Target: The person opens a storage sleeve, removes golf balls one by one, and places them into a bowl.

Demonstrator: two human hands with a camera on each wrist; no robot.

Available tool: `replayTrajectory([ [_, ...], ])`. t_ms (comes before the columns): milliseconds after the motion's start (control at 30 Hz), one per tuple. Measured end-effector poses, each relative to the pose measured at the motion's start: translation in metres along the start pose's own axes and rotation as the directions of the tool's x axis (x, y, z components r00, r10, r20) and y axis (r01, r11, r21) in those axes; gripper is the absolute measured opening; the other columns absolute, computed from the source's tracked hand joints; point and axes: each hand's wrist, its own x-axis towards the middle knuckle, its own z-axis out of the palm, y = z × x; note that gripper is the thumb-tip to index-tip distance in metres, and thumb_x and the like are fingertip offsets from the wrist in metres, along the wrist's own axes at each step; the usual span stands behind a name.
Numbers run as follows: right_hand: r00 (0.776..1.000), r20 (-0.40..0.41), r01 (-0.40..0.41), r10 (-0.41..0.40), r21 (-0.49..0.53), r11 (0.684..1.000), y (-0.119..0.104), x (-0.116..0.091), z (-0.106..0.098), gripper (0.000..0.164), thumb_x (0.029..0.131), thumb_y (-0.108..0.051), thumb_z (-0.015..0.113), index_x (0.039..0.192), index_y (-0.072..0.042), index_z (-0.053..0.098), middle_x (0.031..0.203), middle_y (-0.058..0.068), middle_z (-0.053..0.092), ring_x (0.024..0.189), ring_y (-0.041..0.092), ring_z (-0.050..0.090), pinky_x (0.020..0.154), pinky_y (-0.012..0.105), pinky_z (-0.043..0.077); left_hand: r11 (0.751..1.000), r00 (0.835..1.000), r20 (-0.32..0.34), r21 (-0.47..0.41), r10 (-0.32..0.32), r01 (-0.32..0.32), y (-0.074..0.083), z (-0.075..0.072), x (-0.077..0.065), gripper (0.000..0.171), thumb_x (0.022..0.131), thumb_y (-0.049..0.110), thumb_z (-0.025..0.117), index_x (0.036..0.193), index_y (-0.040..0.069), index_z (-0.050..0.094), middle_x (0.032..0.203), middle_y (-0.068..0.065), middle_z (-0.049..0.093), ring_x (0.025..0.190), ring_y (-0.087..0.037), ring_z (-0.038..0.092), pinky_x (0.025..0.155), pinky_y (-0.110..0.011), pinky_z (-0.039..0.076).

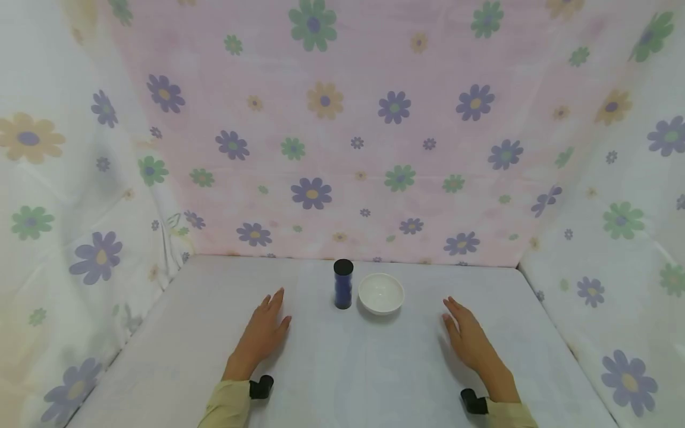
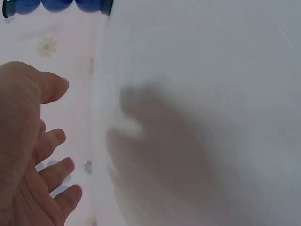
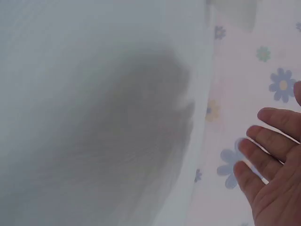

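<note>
A clear tube [image 1: 343, 291] with a black lid stands upright on the white table; the left wrist view shows round blue balls [image 2: 57, 4] in a row inside it. Just to its right sits a small white bowl [image 1: 381, 294], and I see nothing in it. My left hand [image 1: 263, 333] is held over the table left of the tube, thumb spread from relaxed fingers, holding nothing. To the right of the bowl, my right hand [image 1: 468, 339] hovers with its fingers loosely extended and holds nothing. Both hands are apart from the tube and the bowl.
A white cloth covers the table [image 1: 364, 380]. Flower-print curtains [image 1: 353, 131] rise behind it and along both sides. Each wrist carries a small black device, one on the left [image 1: 261, 387] and one on the right [image 1: 473, 402].
</note>
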Motion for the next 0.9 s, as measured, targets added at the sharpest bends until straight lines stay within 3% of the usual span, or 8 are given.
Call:
replayTrajectory([
  [167, 0.991, -0.130, 0.056, -0.033, 0.179, 0.982, -0.006, 0.016, -0.002, 0.036, 0.104, -0.006, 0.055, 0.138, 0.006, 0.057, 0.137, 0.028, 0.060, 0.127, 0.046, 0.056, 0.106, 0.059, 0.044, 0.968, 1.000, 0.029, -0.252, -0.009, 0.016, 0.014, 0.004, 0.020, 0.068, 0.103, 0.017, 0.060, 0.158, -0.003, 0.026, 0.159, -0.026, 0.037, 0.146, -0.045, 0.035, 0.119, -0.059, 0.031],
  [267, 0.981, -0.191, 0.084, -0.038, 0.243, 0.966, -0.010, 0.026, -0.003, 0.033, 0.100, -0.003, 0.060, 0.133, 0.003, 0.062, 0.127, 0.023, 0.067, 0.116, 0.038, 0.065, 0.101, 0.035, 0.053, 0.932, 1.000, -0.027, -0.361, 0.013, -0.022, 0.024, 0.008, 0.033, 0.066, 0.100, 0.013, 0.064, 0.156, -0.003, 0.033, 0.154, -0.027, 0.044, 0.142, -0.044, 0.043, 0.116, -0.059, 0.034],
  [433, 0.983, -0.181, 0.090, -0.017, 0.401, 0.912, -0.032, 0.042, -0.009, 0.031, 0.099, -0.003, 0.064, 0.128, 0.004, 0.063, 0.124, 0.021, 0.068, 0.114, 0.035, 0.065, 0.099, 0.025, 0.053, 0.879, 0.995, -0.098, -0.473, 0.012, -0.057, 0.046, 0.021, 0.052, 0.070, 0.093, 0.011, 0.072, 0.153, -0.003, 0.038, 0.144, -0.029, 0.053, 0.131, -0.046, 0.054, 0.108, -0.062, 0.043],
  [500, 0.989, -0.151, 0.075, -0.004, 0.467, 0.881, -0.037, 0.048, -0.008, 0.032, 0.097, -0.003, 0.066, 0.128, 0.004, 0.062, 0.124, 0.021, 0.067, 0.116, 0.036, 0.064, 0.101, 0.035, 0.054, 0.858, 0.996, -0.092, -0.511, -0.001, -0.047, 0.055, 0.029, 0.058, 0.075, 0.092, 0.013, 0.074, 0.154, -0.002, 0.035, 0.145, -0.030, 0.052, 0.131, -0.046, 0.054, 0.108, -0.061, 0.044],
  [600, 0.994, -0.111, 0.065, -0.003, 0.557, 0.828, -0.036, 0.058, 0.003, 0.039, 0.094, -0.003, 0.070, 0.132, 0.001, 0.060, 0.127, 0.021, 0.065, 0.119, 0.037, 0.062, 0.105, 0.038, 0.052, 0.830, 0.996, -0.083, -0.557, -0.028, -0.023, 0.069, 0.043, 0.066, 0.080, 0.091, 0.015, 0.076, 0.155, -0.002, 0.031, 0.148, -0.031, 0.048, 0.135, -0.046, 0.050, 0.110, -0.060, 0.042],
  [700, 0.996, -0.088, 0.076, -0.027, 0.618, 0.782, -0.045, 0.068, 0.011, 0.043, 0.092, 0.000, 0.072, 0.133, 0.002, 0.059, 0.129, 0.023, 0.063, 0.121, 0.039, 0.061, 0.107, 0.052, 0.048, 0.802, 0.993, -0.102, -0.596, -0.054, -0.018, 0.079, 0.055, 0.072, 0.082, 0.088, 0.015, 0.079, 0.154, -0.002, 0.033, 0.148, -0.030, 0.048, 0.136, -0.046, 0.048, 0.111, -0.059, 0.041],
  [900, 0.996, -0.045, 0.084, -0.074, 0.702, 0.708, -0.062, 0.078, 0.026, 0.043, 0.093, 0.004, 0.067, 0.135, 0.003, 0.057, 0.133, 0.030, 0.059, 0.122, 0.045, 0.058, 0.108, 0.061, 0.043, 0.714, 0.986, -0.131, -0.700, -0.107, -0.016, 0.090, 0.068, 0.081, 0.073, 0.087, 0.010, 0.081, 0.148, 0.000, 0.043, 0.141, -0.028, 0.056, 0.131, -0.044, 0.055, 0.108, -0.057, 0.046],
])
